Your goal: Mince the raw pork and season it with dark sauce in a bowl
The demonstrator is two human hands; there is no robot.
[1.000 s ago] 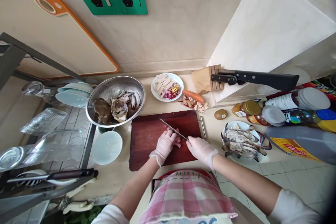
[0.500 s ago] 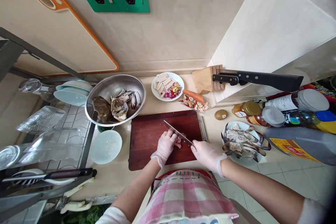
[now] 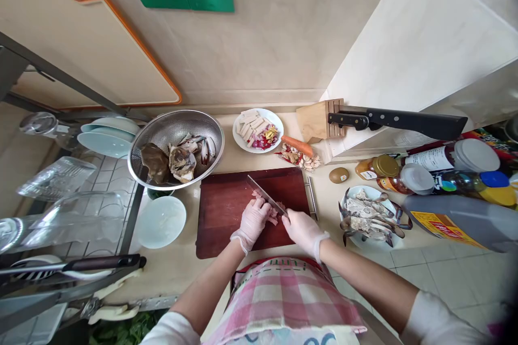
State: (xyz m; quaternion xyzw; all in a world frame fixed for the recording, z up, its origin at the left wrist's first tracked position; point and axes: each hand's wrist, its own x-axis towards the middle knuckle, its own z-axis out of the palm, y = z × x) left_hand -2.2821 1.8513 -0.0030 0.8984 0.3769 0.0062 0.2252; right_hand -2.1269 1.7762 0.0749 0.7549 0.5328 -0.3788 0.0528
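Observation:
My right hand (image 3: 301,230), in a clear glove, grips the handle of a kitchen knife (image 3: 263,192). The blade slants up and left across a dark red cutting board (image 3: 220,210). Pinkish raw meat (image 3: 273,218) lies in small pieces on both sides of the blade. My left hand (image 3: 253,222), gloved too, has its fingers curled and pressed on the meat just left of the blade. The fingertips are partly hidden against it.
A steel colander (image 3: 217,135) with seafood stands behind left, near an empty bowl (image 3: 162,223). Behind the board are a plate of cut food (image 3: 238,143), a carrot (image 3: 297,145) and a knife block (image 3: 311,121). Crabs (image 3: 370,215), an egg (image 3: 339,175) and bottles are right.
My right hand and the knife have shifted a little to the left. More pieces of meat show beside the blade. The left hand stays on the meat.

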